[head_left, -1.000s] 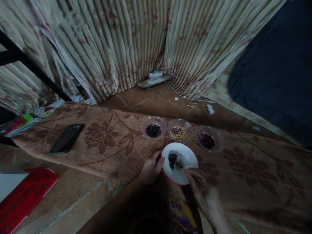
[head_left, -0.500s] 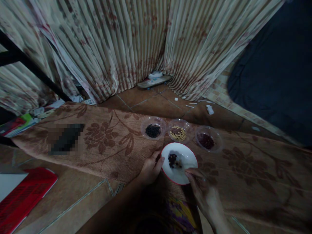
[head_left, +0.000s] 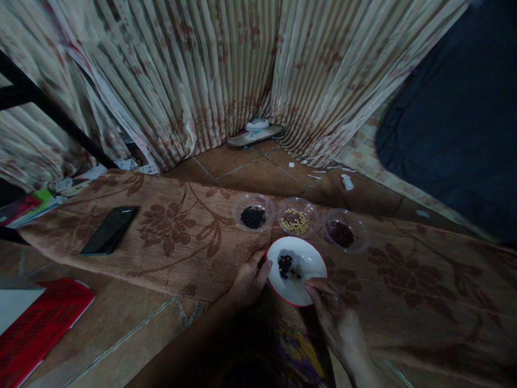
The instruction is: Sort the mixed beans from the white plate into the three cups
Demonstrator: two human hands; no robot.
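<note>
A white bowl with a red rim sits on the floral mat and holds a small heap of dark beans. My left hand grips the bowl's left rim, thumb over the edge. My right hand rests at the bowl's lower right rim, fingers pinched on a thin thing I cannot make out. Just beyond the bowl stand three clear cups in a row: one with black beans, one with pale yellow beans, one with dark red beans.
The brown floral mat lies over a tiled floor. A black phone lies on the mat at left. A red folder is at lower left. Curtains hang behind, with a sandal beneath. Dark cloth fills the right.
</note>
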